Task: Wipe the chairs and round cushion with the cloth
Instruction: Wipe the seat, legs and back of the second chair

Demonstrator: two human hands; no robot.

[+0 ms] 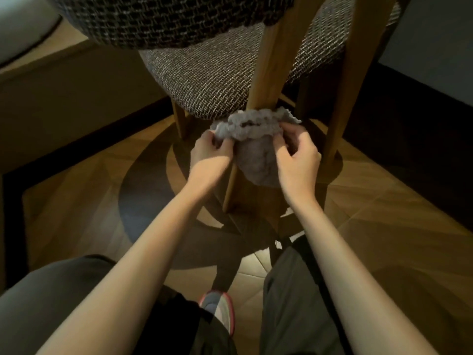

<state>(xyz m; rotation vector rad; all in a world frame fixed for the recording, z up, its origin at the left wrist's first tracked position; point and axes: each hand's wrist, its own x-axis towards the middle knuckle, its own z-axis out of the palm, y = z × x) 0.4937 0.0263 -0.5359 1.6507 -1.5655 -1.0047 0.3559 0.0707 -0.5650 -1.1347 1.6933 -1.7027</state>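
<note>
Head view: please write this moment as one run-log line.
left hand: pinches cloth | right hand: pinches cloth | cloth: bunched over wooden chair leg | phase: wiping leg

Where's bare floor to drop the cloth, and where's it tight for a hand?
Free: wood floor left of the left hand, out to the dark border strip; also floor right of the right hand, past the outer chair leg. Crowded: under the seat, where both hands grip the cloth at the middle leg.
</note>
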